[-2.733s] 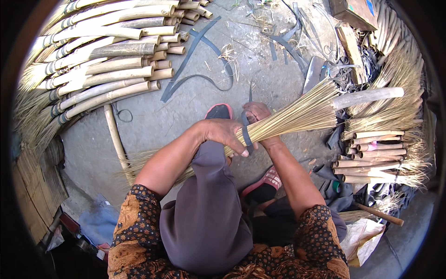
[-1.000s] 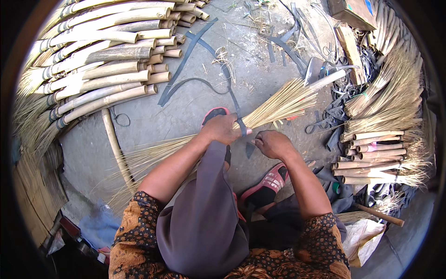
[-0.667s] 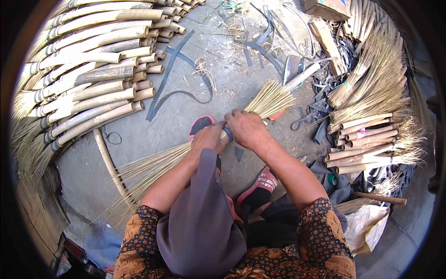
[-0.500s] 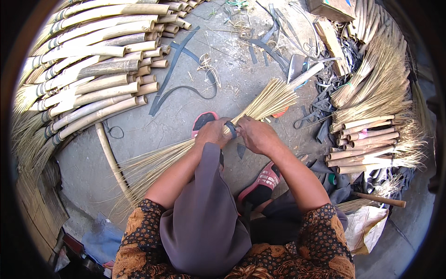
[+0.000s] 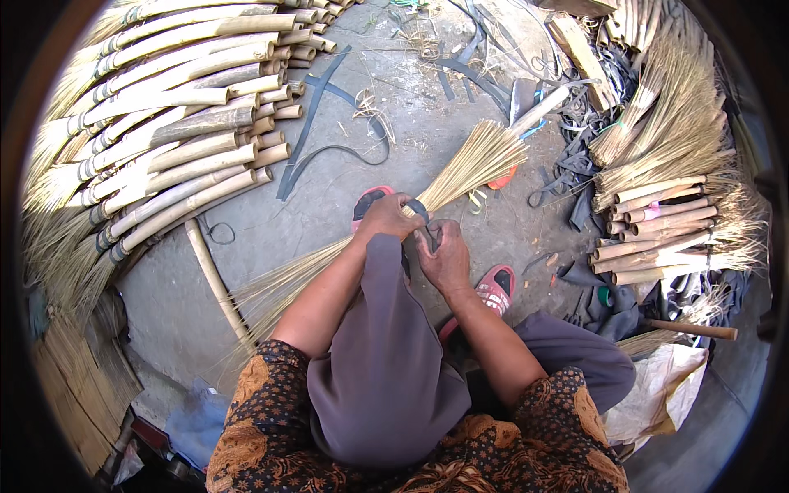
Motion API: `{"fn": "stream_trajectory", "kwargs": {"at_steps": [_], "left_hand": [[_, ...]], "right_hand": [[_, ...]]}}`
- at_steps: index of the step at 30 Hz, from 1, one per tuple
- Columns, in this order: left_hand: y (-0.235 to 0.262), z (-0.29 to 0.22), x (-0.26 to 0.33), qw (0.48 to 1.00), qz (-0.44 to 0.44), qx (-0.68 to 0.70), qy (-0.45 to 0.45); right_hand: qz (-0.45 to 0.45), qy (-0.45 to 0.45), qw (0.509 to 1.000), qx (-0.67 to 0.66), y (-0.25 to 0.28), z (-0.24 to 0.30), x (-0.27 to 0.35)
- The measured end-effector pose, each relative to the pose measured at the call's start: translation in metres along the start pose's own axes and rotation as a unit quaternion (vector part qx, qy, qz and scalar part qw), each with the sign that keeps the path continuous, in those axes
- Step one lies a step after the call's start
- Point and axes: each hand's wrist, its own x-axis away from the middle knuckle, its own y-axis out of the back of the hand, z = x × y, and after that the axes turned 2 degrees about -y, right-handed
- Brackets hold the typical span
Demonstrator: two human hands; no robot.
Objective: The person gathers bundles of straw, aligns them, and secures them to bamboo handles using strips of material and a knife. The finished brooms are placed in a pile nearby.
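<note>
A long bundle of thin straw-coloured sticks (image 5: pixel 477 168) lies slantwise in front of me, its cut ends fanned to the upper right and its fine tips trailing to the lower left. My left hand (image 5: pixel 385 218) is closed around its middle, beside my raised knee. A dark rubber strip (image 5: pixel 417 208) wraps the bundle right by that hand. Just below, my right hand (image 5: pixel 446 259) is closed, pinching the strip's loose end between thumb and fingers.
Bamboo-handled brooms (image 5: pixel 197 152) are stacked at the left, with a bamboo pole (image 5: pixel 215 275) beside them. More brooms (image 5: pixel 666 230) and stick bundles lie at the right near rubber scraps (image 5: pixel 567 177). A broad blade (image 5: pixel 523 100) and wooden block (image 5: pixel 583 64) sit beyond the bundle.
My right hand has moved down and toward me, drawing the strip's end away from the bundle. My left hand still grips the bundle. The whole view has shifted slightly.
</note>
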Motion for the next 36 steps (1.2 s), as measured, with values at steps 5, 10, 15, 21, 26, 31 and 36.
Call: {"fn": "stream_trajectory", "kwargs": {"at_steps": [5,10,15,21,26,31,36], "left_hand": [[-0.002,0.006,0.000,0.998,-0.026,-0.040,-0.032],[-0.001,0.008,0.004,0.999,-0.003,-0.032,-0.045],[0.000,0.012,-0.004,0.998,0.005,-0.014,-0.054],[0.000,0.024,-0.013,0.998,0.019,-0.015,-0.060],[0.000,0.009,-0.007,0.999,-0.007,-0.027,-0.015],[0.001,-0.005,-0.001,0.999,0.005,-0.044,0.009],[-0.002,-0.001,-0.003,0.999,-0.009,-0.031,0.003]], "right_hand": [[-0.034,0.005,0.999,-0.020,-0.009,0.011,0.001],[0.016,0.015,0.998,0.052,0.010,-0.003,-0.022],[0.024,0.037,0.999,0.016,0.009,-0.005,-0.023],[0.007,0.072,0.997,-0.020,-0.004,-0.011,-0.013],[0.010,0.051,0.994,-0.095,-0.006,-0.006,-0.013],[0.129,-0.083,0.976,-0.156,-0.012,-0.006,-0.001],[0.225,-0.053,0.952,-0.202,-0.030,-0.014,0.007]]}}
